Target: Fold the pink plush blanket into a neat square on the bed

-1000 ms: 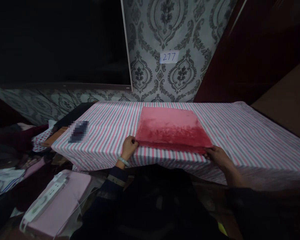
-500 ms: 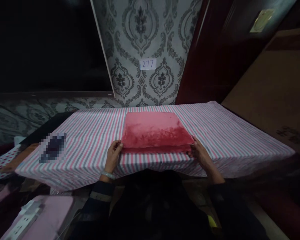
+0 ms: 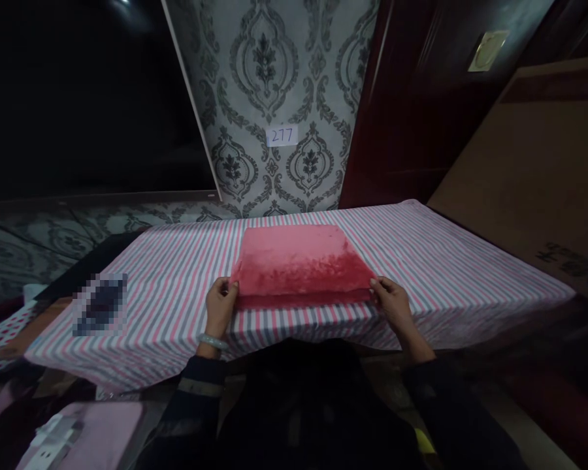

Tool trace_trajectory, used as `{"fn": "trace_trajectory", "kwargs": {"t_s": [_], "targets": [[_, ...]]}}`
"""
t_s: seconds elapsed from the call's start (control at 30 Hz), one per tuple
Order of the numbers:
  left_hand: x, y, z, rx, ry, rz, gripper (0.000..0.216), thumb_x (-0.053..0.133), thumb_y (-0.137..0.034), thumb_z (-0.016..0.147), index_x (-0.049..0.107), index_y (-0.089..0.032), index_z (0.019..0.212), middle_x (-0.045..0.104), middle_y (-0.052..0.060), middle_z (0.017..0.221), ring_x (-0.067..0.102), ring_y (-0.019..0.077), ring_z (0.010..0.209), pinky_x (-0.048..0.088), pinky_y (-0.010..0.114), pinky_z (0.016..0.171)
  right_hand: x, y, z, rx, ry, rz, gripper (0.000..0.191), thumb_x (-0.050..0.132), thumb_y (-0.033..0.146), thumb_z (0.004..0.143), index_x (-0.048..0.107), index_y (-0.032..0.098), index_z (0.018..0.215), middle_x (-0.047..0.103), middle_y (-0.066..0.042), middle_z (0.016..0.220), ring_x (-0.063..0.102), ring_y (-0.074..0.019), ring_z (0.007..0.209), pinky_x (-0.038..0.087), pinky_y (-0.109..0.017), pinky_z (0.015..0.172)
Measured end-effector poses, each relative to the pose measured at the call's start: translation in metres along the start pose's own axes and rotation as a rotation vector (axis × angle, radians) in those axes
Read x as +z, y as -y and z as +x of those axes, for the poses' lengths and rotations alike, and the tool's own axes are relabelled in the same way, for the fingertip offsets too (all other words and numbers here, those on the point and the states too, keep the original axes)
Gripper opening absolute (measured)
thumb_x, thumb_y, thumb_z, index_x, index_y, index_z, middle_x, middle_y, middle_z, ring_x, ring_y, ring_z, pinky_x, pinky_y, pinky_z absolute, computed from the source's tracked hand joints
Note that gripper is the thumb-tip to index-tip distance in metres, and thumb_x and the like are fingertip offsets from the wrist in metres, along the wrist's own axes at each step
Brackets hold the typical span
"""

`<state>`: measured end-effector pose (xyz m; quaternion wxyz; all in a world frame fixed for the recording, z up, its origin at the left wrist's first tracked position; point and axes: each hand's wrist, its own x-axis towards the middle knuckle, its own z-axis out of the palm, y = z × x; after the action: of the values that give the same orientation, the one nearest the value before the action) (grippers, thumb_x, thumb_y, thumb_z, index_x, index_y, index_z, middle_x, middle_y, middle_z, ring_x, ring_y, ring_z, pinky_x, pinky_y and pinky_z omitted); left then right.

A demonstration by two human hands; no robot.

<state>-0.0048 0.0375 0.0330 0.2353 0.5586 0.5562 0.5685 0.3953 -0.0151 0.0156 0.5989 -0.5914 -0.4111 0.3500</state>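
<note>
A folded red plush cloth [image 3: 298, 261] lies flat in the middle of the table, its layers showing along the near edge. My left hand [image 3: 220, 305] pinches its near left corner between thumb and fingers. At the near right corner, my right hand [image 3: 392, 303] grips the fabric the same way, with the thumb on top. Beneath the cloth spreads a striped tablecloth [image 3: 176, 281] in pink, grey and white.
A pixelated dark object [image 3: 100, 305] rests on the table's left side. A large cardboard box [image 3: 543, 163] stands at the right. Behind are a black screen [image 3: 88, 98] and patterned wallpaper [image 3: 264, 65]. A white power strip [image 3: 51, 447] sits on a pink stool [image 3: 108, 431] at lower left.
My right hand has shifted slightly left, and its thumb and fingers now pinch the near right corner more plainly. My left hand keeps its corner. The camera view has tilted a little.
</note>
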Motion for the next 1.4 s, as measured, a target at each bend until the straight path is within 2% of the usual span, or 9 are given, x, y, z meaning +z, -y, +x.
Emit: {"fn": "trace_trajectory", "kwargs": {"t_s": [0.2, 0.33, 0.47, 0.57, 0.63, 0.77, 0.87, 0.97, 1.4], "targets": [[-0.002, 0.014, -0.005, -0.084, 0.122, -0.063, 0.027, 0.069, -0.047, 0.074, 0.06, -0.021, 0.075, 0.057, -0.002, 0.067, 0.052, 0.0156, 0.065, 0.042, 0.028, 0.064, -0.005, -0.015, 0.001, 0.004, 0.034, -0.085, 0.051, 0.075, 0.07, 0.064, 0.053, 0.024, 0.061, 0.045, 0.004, 0.046, 0.039, -0.0122, 0.042, 0.027, -0.026, 0.041], [-0.009, 0.02, -0.003, -0.102, 0.129, -0.065, 0.034, 0.066, -0.052, 0.078, 0.063, -0.02, 0.09, 0.067, 0.003, 0.083, 0.062, 0.0196, 0.075, 0.05, 0.032, 0.071, -0.014, -0.024, 0.005, -0.015, -0.03, -0.062, 0.052, 0.071, 0.072, 0.069, 0.065, 0.023, 0.083, 0.058, 0.001, 0.059, 0.047, -0.0148, 0.048, 0.036, -0.026, 0.043], [-0.003, -0.004, 0.01, 0.218, 0.026, 0.288, 0.051, 0.057, -0.05, 0.088, 0.06, -0.018, 0.128, 0.063, 0.016, 0.136, 0.059, 0.0311, 0.126, 0.048, 0.048, 0.106, -0.009, -0.008, 0.022, -0.382, -0.218, -0.278, 0.055, 0.055, 0.067, 0.087, 0.068, 0.021, 0.116, 0.071, -0.011, 0.112, 0.067, -0.0258, 0.093, 0.057, -0.039, 0.077], [0.021, -0.032, 0.022, 0.459, 0.155, 0.62, 0.061, 0.048, -0.045, 0.096, 0.047, -0.013, 0.147, 0.044, 0.018, 0.159, 0.033, 0.0321, 0.152, 0.028, 0.054, 0.123, 0.016, 0.016, 0.044, -0.679, -0.149, -0.565, 0.06, 0.04, 0.058, 0.098, 0.059, 0.018, 0.138, 0.062, -0.017, 0.137, 0.057, -0.031, 0.127, 0.047, -0.052, 0.106], [0.038, -0.042, 0.028, 0.501, 0.25, 0.796, 0.067, 0.047, -0.046, 0.097, 0.04, -0.01, 0.153, 0.035, 0.019, 0.164, 0.025, 0.0326, 0.155, 0.021, 0.057, 0.126, 0.037, 0.024, 0.055, -0.755, -0.073, -0.761, 0.063, 0.035, 0.053, 0.101, 0.05, 0.015, 0.149, 0.052, -0.019, 0.15, 0.045, -0.0326, 0.14, 0.038, -0.056, 0.115], [0.055, -0.03, 0.033, 0.329, 0.414, 0.982, 0.071, 0.044, -0.05, 0.099, 0.037, -0.007, 0.156, 0.03, 0.022, 0.165, 0.023, 0.0348, 0.156, 0.026, 0.061, 0.123, 0.064, -0.001, 0.062, -0.642, 0.078, -1.079, 0.064, 0.03, 0.051, 0.104, 0.046, 0.013, 0.152, 0.043, -0.02, 0.158, 0.033, -0.0365, 0.149, 0.034, -0.062, 0.116], [0.052, -0.006, 0.035, 0.249, 0.473, 0.935, 0.074, 0.041, -0.053, 0.1, 0.034, -0.006, 0.157, 0.024, 0.022, 0.167, 0.019, 0.0331, 0.157, 0.034, 0.055, 0.12, 0.063, -0.037, 0.061, -0.595, 0.184, -1.123, 0.065, 0.026, 0.05, 0.105, 0.045, 0.011, 0.153, 0.043, -0.02, 0.157, 0.032, -0.0326, 0.151, 0.037, -0.055, 0.116], [0.049, 0.011, 0.037, 0.266, 0.491, 0.849, 0.08, 0.042, -0.057, 0.099, 0.031, -0.003, 0.157, 0.021, 0.022, 0.168, 0.013, 0.031, 0.158, 0.027, 0.049, 0.125, 0.056, -0.057, 0.062, -0.613, 0.19, -1.095, 0.068, 0.025, 0.053, 0.105, 0.041, 0.011, 0.156, 0.039, -0.018, 0.16, 0.026, -0.0302, 0.153, 0.036, -0.052, 0.119], [0.049, 0.01, 0.033, 0.214, 0.477, 0.78, 0.079, 0.043, -0.057, 0.099, 0.032, -0.005, 0.157, 0.022, 0.02, 0.168, 0.015, 0.0289, 0.158, 0.023, 0.045, 0.128, 0.053, -0.076, 0.072, -0.676, 0.184, -1.026, 0.068, 0.023, 0.054, 0.104, 0.038, 0.014, 0.157, 0.043, -0.016, 0.158, 0.027, -0.029, 0.153, 0.031, -0.053, 0.122]]}}
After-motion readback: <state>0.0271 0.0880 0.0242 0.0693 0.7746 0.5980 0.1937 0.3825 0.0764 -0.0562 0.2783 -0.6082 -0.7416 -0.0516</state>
